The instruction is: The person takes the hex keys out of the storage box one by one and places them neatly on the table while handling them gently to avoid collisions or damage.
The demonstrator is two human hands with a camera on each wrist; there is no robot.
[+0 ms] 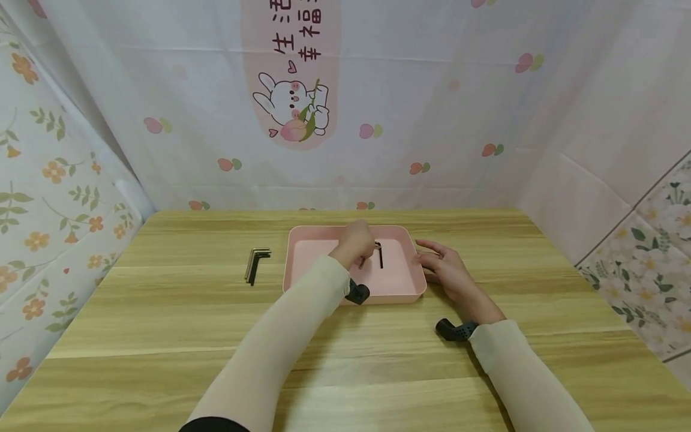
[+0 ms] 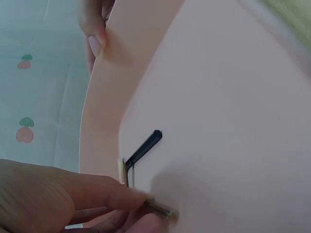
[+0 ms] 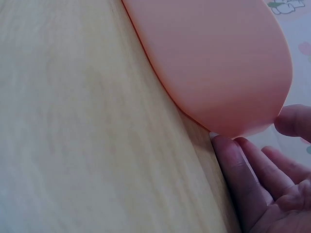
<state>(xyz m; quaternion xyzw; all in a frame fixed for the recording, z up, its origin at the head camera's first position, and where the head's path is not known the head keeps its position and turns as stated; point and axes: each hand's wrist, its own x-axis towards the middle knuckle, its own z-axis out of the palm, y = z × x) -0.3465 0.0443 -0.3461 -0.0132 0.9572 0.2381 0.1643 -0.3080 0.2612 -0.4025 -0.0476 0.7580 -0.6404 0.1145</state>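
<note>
In the head view, a pink tray point(image 1: 335, 296) lies on the table. My left hand point(image 1: 354, 241) is inside it, thumb and fingers pinching a brass-coloured hex key point(image 2: 163, 210) whose end sticks out past the fingertips in the left wrist view. Right beside those fingers, a black hex key point(image 1: 381, 258) lies on the tray floor, its bend partly hidden by the hand. My right hand point(image 1: 450, 273) rests against the tray's right side with fingers extended. One fingertip point(image 3: 289, 119) meets the upper rim, while another touches low on the outer wall.
Left of the tray, several L-shaped hex keys point(image 1: 256, 265), brass-coloured and black, lie close together on the wooden table point(image 1: 178, 336). A patterned white curtain point(image 1: 432, 108) hangs behind the table's far edge.
</note>
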